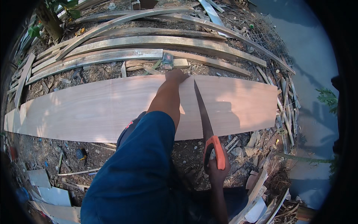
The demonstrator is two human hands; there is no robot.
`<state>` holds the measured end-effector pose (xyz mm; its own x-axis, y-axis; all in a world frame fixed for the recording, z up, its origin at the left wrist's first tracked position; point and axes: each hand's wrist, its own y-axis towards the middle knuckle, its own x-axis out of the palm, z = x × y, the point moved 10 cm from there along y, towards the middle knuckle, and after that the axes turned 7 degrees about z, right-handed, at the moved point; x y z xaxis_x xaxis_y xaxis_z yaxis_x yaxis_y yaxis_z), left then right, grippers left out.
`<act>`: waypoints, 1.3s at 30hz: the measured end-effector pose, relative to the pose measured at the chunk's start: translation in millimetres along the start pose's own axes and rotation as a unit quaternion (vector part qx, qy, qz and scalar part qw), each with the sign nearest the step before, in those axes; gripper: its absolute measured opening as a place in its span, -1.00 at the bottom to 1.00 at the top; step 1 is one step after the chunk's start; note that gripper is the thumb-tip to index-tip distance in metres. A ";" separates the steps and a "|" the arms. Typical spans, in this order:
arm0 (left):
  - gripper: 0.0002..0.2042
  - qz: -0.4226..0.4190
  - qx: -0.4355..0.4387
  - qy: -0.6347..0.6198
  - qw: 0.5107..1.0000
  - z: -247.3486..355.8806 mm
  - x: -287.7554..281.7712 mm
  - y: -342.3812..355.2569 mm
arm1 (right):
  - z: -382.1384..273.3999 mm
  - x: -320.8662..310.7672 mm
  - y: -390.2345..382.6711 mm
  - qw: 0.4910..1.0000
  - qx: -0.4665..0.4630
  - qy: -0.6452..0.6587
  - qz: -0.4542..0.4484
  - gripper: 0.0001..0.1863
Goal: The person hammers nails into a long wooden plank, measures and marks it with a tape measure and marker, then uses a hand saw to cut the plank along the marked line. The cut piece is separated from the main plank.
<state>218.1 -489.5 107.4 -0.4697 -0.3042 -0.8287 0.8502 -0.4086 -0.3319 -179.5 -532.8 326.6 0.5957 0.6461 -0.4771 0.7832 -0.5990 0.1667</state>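
A long, thin sheet of plywood point(93, 100) lies across the view, raised a little over littered ground. My left hand point(177, 75) is closed at the sheet's far edge, gripping it, with the thumb toward the saw tip. The handsaw point(204, 115) slants over the sheet, its tip at the far edge near my left thumb. My right hand point(217, 170) is wrapped around the saw's orange handle point(220, 153), just off the sheet's near edge. The blade meets the plywood near its tip; how deep it sits I cannot tell.
Several long timber beams point(149, 43) lie beyond the sheet, with a small dark box-like thing point(167, 61) near my left hand. A black and yellow tape measure point(81, 154) is on the ground at left. Wood scraps point(257, 181) lie near right, beside a grey surface point(311, 93).
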 end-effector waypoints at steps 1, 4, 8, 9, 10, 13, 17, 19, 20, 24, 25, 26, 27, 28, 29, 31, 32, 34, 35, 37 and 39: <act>-0.29 0.004 -0.010 -0.004 1.000 -0.4 1.3 -1.8 | -5.7 -7.1 -19.5 0.999 0.010 0.032 -0.006 -0.46; -0.35 0.006 -0.052 0.003 0.999 -6.2 -2.3 -4.2 | -6.4 -7.6 -28.3 0.999 0.029 0.042 0.004 -0.45; -0.24 0.025 0.000 0.010 1.000 1.1 -7.3 -8.0 | 52.8 52.4 50.2 0.981 0.180 0.070 -0.013 -0.44; -0.24 0.028 -0.003 0.012 1.000 -1.6 -5.8 -11.5 | 50.1 51.1 51.6 0.983 0.173 0.059 -0.016 -0.44; -0.24 0.036 0.001 0.012 0.999 -1.0 -9.6 -10.0 | 37.7 52.5 59.1 0.990 0.123 0.070 -0.020 -0.44; -0.24 0.021 0.001 0.007 1.000 0.7 -5.7 -7.0 | -29.7 1.9 -4.0 0.996 -0.084 0.036 -0.003 -0.47; -0.32 0.003 -0.039 -0.001 0.999 -5.0 -1.1 -4.4 | -14.8 -7.1 -28.9 0.997 -0.028 0.071 0.014 -0.47; -0.30 0.014 -0.013 0.016 1.000 -2.3 0.4 -5.0 | 31.3 29.2 20.0 0.996 0.042 0.083 0.010 -0.47; -0.26 0.023 -0.004 0.016 1.000 -2.5 -2.0 -4.1 | 42.9 43.3 36.8 0.991 0.056 0.118 -0.007 -0.46; -0.22 0.002 0.010 0.002 1.000 -0.5 0.8 -1.5 | 36.3 14.3 19.5 1.000 0.023 0.017 0.010 -0.46; -0.26 -0.005 -0.003 0.001 1.000 -1.6 0.8 0.0 | 25.4 -1.8 -7.0 1.000 0.022 -0.009 -0.013 -0.45; -0.29 -0.003 -0.021 0.000 1.000 -3.2 1.5 -1.3 | 4.4 -10.3 -26.4 0.998 -0.050 0.007 -0.024 -0.45; -0.33 0.005 -0.040 0.002 0.999 -6.5 -1.6 -1.8 | 11.5 -14.0 -35.0 1.000 -0.004 -0.006 -0.026 -0.46; -0.32 -0.025 -0.048 0.010 0.998 -6.0 1.9 -2.2 | 11.0 -14.7 -37.2 1.000 -0.006 0.011 -0.014 -0.47; -0.28 -0.033 -0.041 0.012 0.999 -4.8 5.4 -5.9 | 3.9 -16.3 -41.2 0.999 -0.026 0.034 0.005 -0.48; -0.20 -0.014 -0.026 0.010 1.000 -1.0 0.0 -3.9 | 34.1 19.2 5.1 0.998 0.021 0.061 0.002 -0.49; -0.18 -0.026 -0.020 -0.005 0.999 -0.9 1.7 -3.6 | 39.4 31.8 21.9 0.995 0.035 0.090 -0.007 -0.48; -0.18 -0.009 -0.021 -0.001 1.000 -3.2 0.4 -3.6 | 53.8 37.3 32.6 0.990 0.126 0.067 -0.011 -0.47; -0.18 -0.019 -0.022 0.010 1.000 -3.6 0.2 -0.5 | 48.2 39.2 38.1 0.987 0.127 0.090 -0.024 -0.47; -0.19 -0.018 -0.020 -0.007 1.000 -3.2 1.2 3.6 | 3.3 2.9 3.6 1.000 0.015 0.025 0.000 -0.50; -0.19 -0.030 -0.034 -0.013 0.999 -5.7 6.0 3.2 | -18.3 -12.5 -34.3 0.999 -0.019 -0.023 -0.037 -0.50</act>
<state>219.3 -487.8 98.8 -0.5249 -0.3035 -0.7952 0.8346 -0.3669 -0.4108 -210.5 -511.7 342.6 0.5282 0.6644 -0.5288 0.8312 -0.5318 0.1620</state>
